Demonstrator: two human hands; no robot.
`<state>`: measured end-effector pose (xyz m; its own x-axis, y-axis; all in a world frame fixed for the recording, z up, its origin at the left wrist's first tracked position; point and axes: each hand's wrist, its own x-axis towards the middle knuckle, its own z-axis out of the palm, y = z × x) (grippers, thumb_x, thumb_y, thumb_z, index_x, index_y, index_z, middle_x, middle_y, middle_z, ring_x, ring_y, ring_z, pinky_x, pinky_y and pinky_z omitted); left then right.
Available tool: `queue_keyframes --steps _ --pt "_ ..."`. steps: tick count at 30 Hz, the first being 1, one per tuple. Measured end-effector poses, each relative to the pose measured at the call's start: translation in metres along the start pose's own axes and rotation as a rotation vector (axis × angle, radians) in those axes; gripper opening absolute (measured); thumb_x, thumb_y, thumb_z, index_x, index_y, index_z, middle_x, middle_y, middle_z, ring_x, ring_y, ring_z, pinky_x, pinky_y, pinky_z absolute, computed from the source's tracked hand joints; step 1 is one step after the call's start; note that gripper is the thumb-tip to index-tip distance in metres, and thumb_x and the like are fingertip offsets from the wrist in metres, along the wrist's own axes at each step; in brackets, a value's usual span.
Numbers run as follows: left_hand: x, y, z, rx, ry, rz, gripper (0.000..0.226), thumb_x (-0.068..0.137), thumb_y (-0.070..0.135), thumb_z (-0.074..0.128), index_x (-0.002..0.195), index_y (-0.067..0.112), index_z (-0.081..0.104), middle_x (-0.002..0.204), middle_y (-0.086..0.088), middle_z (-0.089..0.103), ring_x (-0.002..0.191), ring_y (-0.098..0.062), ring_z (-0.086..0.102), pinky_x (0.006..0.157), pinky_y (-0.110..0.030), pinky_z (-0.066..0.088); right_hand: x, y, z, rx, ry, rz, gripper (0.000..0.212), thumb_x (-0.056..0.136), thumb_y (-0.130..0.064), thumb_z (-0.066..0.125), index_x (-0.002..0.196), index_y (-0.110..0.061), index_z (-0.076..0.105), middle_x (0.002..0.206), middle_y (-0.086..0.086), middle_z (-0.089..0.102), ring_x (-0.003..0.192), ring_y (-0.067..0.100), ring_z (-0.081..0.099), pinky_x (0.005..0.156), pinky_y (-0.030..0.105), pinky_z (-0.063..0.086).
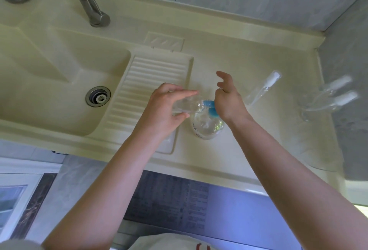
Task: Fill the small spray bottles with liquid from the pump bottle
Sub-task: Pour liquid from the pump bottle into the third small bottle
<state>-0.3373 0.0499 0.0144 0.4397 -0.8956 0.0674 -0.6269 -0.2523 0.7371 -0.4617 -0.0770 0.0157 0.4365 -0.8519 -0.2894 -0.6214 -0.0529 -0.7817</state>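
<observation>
Left hand (165,108) grips tilted small clear bottle (186,105) at blue pump nozzle (209,104); right hand (229,100) presses pump, fingers loose, above pump bottle (207,127).

We observe a clear small spray bottle (186,104) held tilted, mouth at the blue pump head of the clear pump bottle (207,126) standing mid-worktop. Three more spray bottles (260,88) (334,85) (330,103) stand toward the worktop's right edge.

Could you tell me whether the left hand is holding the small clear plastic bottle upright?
No, the left hand grips the small clear plastic bottle tilted nearly sideways, its mouth toward the blue pump head.
</observation>
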Motion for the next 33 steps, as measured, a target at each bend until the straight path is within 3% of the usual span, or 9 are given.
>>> queue_keyframes --steps 4,7,14,18,21,25,33 --pt "0.002 0.0 -0.001 0.006 -0.008 0.006 0.061 0.075 0.01 0.082 0.125 0.042 0.064 0.124 0.003 0.053 0.119 -0.011 0.051 0.106 -0.017 0.034 0.003 -0.002 -0.005 0.088 -0.001 0.025 0.051 0.099 -0.02 0.032 0.147 -0.039 0.03 0.148 0.003 0.043 0.133 0.021 0.044 0.114 0.042 0.032" --pt "0.003 0.0 -0.004 0.0 -0.006 0.017 0.061 0.075 0.011 0.082 0.125 0.041 0.064 0.123 0.002 0.054 0.117 -0.01 0.052 0.106 -0.016 0.034 0.005 -0.008 -0.009 0.161 -0.029 0.03 0.048 0.101 -0.021 0.035 0.147 -0.037 0.032 0.146 0.005 0.045 0.121 0.018 0.048 0.111 0.036 0.036" --pt "0.002 -0.003 0.001 0.001 -0.007 0.007 0.062 0.074 0.01 0.082 0.123 0.044 0.064 0.123 0.004 0.053 0.121 -0.016 0.052 0.11 -0.031 0.038 -0.003 -0.001 0.002 -0.068 0.082 -0.057 0.059 0.092 -0.011 0.028 0.145 -0.035 0.034 0.137 0.003 0.05 0.126 0.026 0.047 0.111 0.048 0.034" --pt "0.004 0.001 -0.004 0.016 -0.019 0.03 0.062 0.075 0.01 0.082 0.124 0.043 0.064 0.114 0.003 0.055 0.111 -0.012 0.054 0.102 -0.014 0.035 0.003 -0.003 -0.009 0.091 -0.003 0.018 0.047 0.1 -0.023 0.035 0.146 -0.035 0.034 0.141 0.005 0.048 0.124 0.021 0.047 0.113 0.043 0.033" --pt "0.004 0.004 -0.007 0.038 -0.026 0.029 0.06 0.075 0.013 0.083 0.124 0.042 0.064 0.108 0.0 0.054 0.103 -0.012 0.054 0.093 -0.008 0.034 0.004 -0.009 -0.012 0.105 -0.025 0.013 0.047 0.101 -0.022 0.034 0.146 -0.034 0.034 0.136 0.004 0.048 0.122 0.017 0.046 0.109 0.033 0.035" --pt "0.004 0.002 -0.006 0.045 -0.014 0.035 0.061 0.073 0.011 0.084 0.123 0.039 0.066 0.106 -0.001 0.054 0.099 -0.012 0.054 0.089 0.0 0.03 0.0 -0.006 -0.002 -0.055 -0.022 0.001 0.056 0.095 -0.015 0.028 0.147 -0.037 0.032 0.143 0.005 0.047 0.129 0.027 0.047 0.112 0.046 0.033" --pt "0.002 0.001 -0.007 0.009 0.013 0.071 0.064 0.069 0.011 0.086 0.125 0.035 0.067 0.105 -0.002 0.057 0.097 -0.015 0.058 0.094 -0.014 0.041 0.007 -0.008 -0.008 0.015 -0.04 -0.002 0.048 0.101 -0.027 0.035 0.147 -0.037 0.031 0.141 0.005 0.046 0.128 0.024 0.045 0.112 0.042 0.034"
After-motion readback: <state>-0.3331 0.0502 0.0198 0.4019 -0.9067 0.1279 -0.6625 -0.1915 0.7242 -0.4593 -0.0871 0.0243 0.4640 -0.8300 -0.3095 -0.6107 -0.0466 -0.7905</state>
